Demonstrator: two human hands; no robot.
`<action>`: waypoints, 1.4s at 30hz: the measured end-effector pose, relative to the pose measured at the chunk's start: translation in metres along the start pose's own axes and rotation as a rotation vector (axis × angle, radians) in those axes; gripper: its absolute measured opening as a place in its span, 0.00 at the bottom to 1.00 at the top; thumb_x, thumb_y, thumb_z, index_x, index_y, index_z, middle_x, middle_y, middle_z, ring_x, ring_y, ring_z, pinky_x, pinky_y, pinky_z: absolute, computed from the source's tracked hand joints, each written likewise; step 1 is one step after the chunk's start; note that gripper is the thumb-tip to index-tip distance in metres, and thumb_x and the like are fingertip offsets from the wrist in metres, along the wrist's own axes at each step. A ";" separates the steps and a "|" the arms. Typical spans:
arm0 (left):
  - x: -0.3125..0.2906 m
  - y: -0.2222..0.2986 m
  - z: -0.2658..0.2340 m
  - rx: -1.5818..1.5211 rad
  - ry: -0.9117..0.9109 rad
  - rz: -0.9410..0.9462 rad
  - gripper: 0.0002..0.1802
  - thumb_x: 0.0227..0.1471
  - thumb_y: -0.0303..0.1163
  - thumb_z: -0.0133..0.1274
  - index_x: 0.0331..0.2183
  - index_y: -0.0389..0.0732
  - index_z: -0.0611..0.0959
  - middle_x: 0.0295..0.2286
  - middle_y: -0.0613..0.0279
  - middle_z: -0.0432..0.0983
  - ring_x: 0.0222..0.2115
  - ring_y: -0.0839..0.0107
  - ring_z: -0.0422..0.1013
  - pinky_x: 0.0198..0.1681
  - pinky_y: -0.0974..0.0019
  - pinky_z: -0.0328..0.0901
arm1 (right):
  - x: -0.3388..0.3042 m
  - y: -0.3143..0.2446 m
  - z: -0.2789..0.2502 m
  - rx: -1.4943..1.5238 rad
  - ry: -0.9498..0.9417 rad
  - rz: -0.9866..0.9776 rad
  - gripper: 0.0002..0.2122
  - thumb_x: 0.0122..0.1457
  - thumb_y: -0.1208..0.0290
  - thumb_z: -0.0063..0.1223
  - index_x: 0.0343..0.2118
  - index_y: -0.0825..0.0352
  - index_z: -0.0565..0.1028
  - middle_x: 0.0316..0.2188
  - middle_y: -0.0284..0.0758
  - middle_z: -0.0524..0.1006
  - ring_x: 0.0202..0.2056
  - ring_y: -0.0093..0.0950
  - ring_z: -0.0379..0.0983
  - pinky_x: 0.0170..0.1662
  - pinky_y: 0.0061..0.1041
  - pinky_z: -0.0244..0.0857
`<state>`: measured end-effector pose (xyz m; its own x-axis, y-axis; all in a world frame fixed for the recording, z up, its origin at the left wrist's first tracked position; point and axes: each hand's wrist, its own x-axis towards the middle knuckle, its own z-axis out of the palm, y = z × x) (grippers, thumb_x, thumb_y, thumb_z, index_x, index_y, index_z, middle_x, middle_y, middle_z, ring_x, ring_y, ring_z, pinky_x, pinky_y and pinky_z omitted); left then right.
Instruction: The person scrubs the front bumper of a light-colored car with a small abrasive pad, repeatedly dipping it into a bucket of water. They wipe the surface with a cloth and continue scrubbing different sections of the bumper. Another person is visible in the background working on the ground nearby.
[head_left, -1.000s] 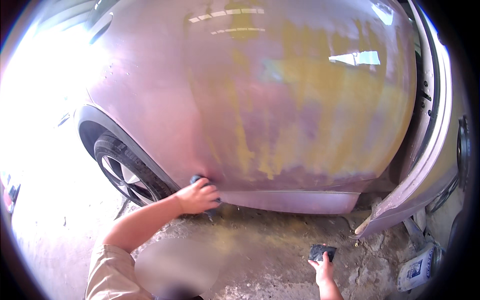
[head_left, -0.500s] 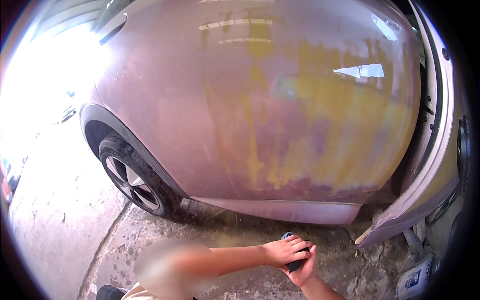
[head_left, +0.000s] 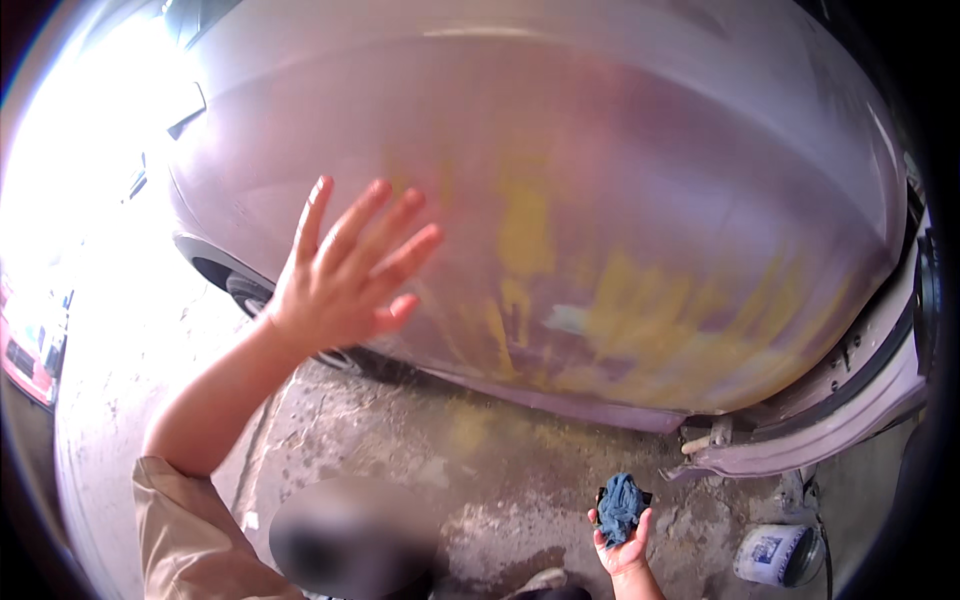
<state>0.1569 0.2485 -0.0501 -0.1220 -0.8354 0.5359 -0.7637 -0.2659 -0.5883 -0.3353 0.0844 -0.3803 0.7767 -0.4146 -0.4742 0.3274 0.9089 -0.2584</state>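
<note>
My left hand (head_left: 350,270) is raised before the pinkish-mauve car panel (head_left: 660,140), its fingers spread and nothing in them. Whether it touches the paint I cannot tell. Low at the bottom right, my right hand (head_left: 627,555) grips a crumpled blue cloth (head_left: 622,508) from below. A dark object shows at the cloth's edges, too hidden to name. Yellow patches (head_left: 660,310) streak the lower part of the panel, with a small pale greenish spot (head_left: 567,319) among them.
An open car door (head_left: 830,430) stands out at the right. Below it a white bucket (head_left: 768,554) lies on the stained concrete floor (head_left: 480,475). A car wheel (head_left: 247,292) shows at the left, a red vehicle (head_left: 28,360) at the far left edge.
My hands were together on the cloth and the dark object. My left hand has let go and risen up-left, fingers spread. The right keeps the cloth, lower down. The view has shifted.
</note>
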 end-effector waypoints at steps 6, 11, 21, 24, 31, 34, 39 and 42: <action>0.060 -0.047 -0.013 -0.034 -0.158 0.252 0.56 0.36 0.63 0.65 0.67 0.61 0.64 0.69 0.72 0.50 0.70 0.68 0.46 0.71 0.33 0.42 | -0.090 0.004 0.041 0.066 0.248 0.031 0.33 0.57 0.35 0.55 0.59 0.53 0.73 0.52 0.31 0.78 0.51 0.43 0.76 0.38 0.40 0.82; 0.102 -0.008 -0.025 -0.113 -0.212 0.352 0.56 0.40 0.65 0.62 0.68 0.60 0.62 0.70 0.74 0.48 0.71 0.70 0.44 0.70 0.31 0.40 | -0.136 0.005 0.064 0.075 0.299 0.088 0.33 0.57 0.36 0.55 0.59 0.52 0.72 0.53 0.31 0.78 0.53 0.46 0.75 0.39 0.42 0.81; 0.031 -0.058 -0.033 -0.115 -0.332 0.170 0.50 0.40 0.53 0.64 0.65 0.53 0.69 0.67 0.69 0.56 0.69 0.66 0.51 0.70 0.33 0.40 | -0.147 0.032 0.109 0.148 0.267 0.113 0.33 0.59 0.37 0.54 0.61 0.54 0.71 0.55 0.33 0.76 0.54 0.48 0.74 0.42 0.45 0.81; -0.001 -0.070 -0.046 -0.140 -0.510 0.129 0.48 0.45 0.54 0.62 0.65 0.45 0.67 0.68 0.61 0.54 0.69 0.62 0.51 0.71 0.39 0.40 | -0.151 0.045 0.127 0.110 0.246 0.112 0.32 0.61 0.38 0.52 0.61 0.55 0.70 0.55 0.33 0.77 0.54 0.47 0.74 0.43 0.44 0.81; -0.068 -0.012 -0.133 -1.025 -1.172 -0.491 0.48 0.53 0.53 0.61 0.66 0.42 0.62 0.67 0.46 0.51 0.68 0.43 0.48 0.66 0.42 0.55 | -0.152 0.090 0.224 -0.395 0.293 -0.038 0.27 0.67 0.54 0.53 0.61 0.70 0.67 0.54 0.41 0.76 0.54 0.42 0.75 0.51 0.41 0.75; -0.092 0.065 -0.166 -1.631 -1.023 -0.809 0.52 0.53 0.52 0.64 0.69 0.45 0.55 0.68 0.44 0.48 0.67 0.44 0.50 0.66 0.45 0.57 | -0.138 0.129 0.259 -0.492 0.264 -0.204 0.28 0.69 0.52 0.49 0.62 0.68 0.65 0.57 0.40 0.74 0.56 0.39 0.73 0.56 0.44 0.69; -0.046 0.121 -0.193 -2.074 -0.522 -1.206 0.44 0.53 0.43 0.67 0.64 0.42 0.63 0.52 0.50 0.72 0.56 0.64 0.67 0.60 0.60 0.61 | -0.114 0.177 0.337 -0.557 0.177 -0.382 0.28 0.73 0.51 0.38 0.67 0.68 0.60 0.61 0.38 0.69 0.61 0.29 0.66 0.64 0.31 0.58; -0.033 0.098 -0.175 -1.936 -0.778 -1.349 0.33 0.55 0.44 0.66 0.55 0.40 0.70 0.41 0.55 0.78 0.43 0.69 0.73 0.47 0.64 0.69 | -0.107 0.174 0.404 -0.465 0.241 -0.437 0.30 0.74 0.52 0.32 0.71 0.66 0.50 0.66 0.36 0.60 0.66 0.27 0.58 0.67 0.29 0.51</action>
<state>-0.0249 0.3337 -0.0197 0.4849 -0.7320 -0.4785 0.2679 -0.3965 0.8781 -0.1442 0.3051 -0.0345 0.4662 -0.7868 -0.4045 0.2767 0.5639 -0.7781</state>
